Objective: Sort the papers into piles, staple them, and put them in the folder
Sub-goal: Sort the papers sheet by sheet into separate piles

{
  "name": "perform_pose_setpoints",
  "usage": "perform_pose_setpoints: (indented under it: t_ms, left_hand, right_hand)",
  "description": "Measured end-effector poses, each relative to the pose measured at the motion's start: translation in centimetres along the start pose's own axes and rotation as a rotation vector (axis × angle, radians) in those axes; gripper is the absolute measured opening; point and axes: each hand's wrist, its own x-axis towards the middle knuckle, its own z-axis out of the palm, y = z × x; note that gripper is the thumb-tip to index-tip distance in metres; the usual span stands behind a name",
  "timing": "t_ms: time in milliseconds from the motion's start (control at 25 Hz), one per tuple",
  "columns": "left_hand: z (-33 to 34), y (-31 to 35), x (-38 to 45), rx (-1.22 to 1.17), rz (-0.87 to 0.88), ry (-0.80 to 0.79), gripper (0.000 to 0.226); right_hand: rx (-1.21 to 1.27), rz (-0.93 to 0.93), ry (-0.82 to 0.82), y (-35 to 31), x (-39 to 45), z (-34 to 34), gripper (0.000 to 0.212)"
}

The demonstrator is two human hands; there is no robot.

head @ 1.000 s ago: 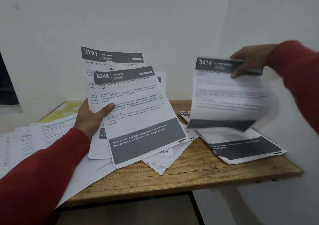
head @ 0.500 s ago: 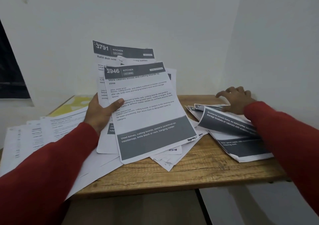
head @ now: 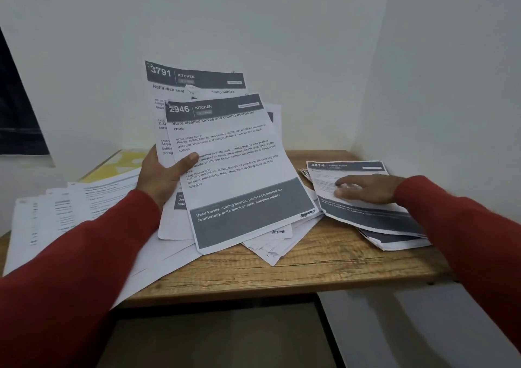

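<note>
My left hand (head: 163,174) grips a fanned bundle of printed sheets, held upright above the wooden table (head: 324,263). The front sheet (head: 239,170) is headed 2946 KITCHEN; behind it stands sheet 3791 KITCHEN (head: 194,75). My right hand (head: 366,188) lies flat, fingers extended, on sheet 3414 (head: 346,170), which tops a small pile (head: 394,240) at the table's right side. More loose sheets (head: 270,246) lie under the held bundle.
A spread of papers (head: 56,215) covers the table's left part, with a yellow folder (head: 118,164) behind it at the back left. White walls close the corner behind and to the right. The table's front edge runs below the papers.
My right hand brought sheet 3414 down from the air onto the right pile and has since slid toward the pile's middle. The left hand's bundle stayed put.
</note>
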Motion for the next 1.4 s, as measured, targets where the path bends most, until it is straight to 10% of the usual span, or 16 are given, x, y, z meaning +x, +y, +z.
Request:
perform_pose_setpoints:
  t_ms: [80,280,920,1200,1400]
  left_hand:
    - [0.0,0.1,0.0,0.001,0.003,-0.003,0.045]
    - [0.7,0.3,-0.4,-0.035,0.010,-0.029,0.043]
    - [0.7,1.0,-0.6,-0.107,0.044,-0.068,0.044]
    - [0.7,1.1,-1.0,-0.132,0.009,-0.070,0.045]
    - [0.5,1.0,-0.8,-0.073,0.046,-0.024,0.045]
  right_hand:
    - [-0.054,0.000,-0.080,0.6,-0.2,0.1,0.121]
    - [0.355,-0.223,0.264,-3.3,-1.5,-0.2,0.041]
    - [1.602,-0.203,0.842,-7.1,-2.6,-3.3,0.008]
    - [1.476,-0.383,0.530,-13.7,-2.4,0.7,0.005]
    - [1.266,-0.291,0.663,-13.6,-0.2,1.5,0.012]
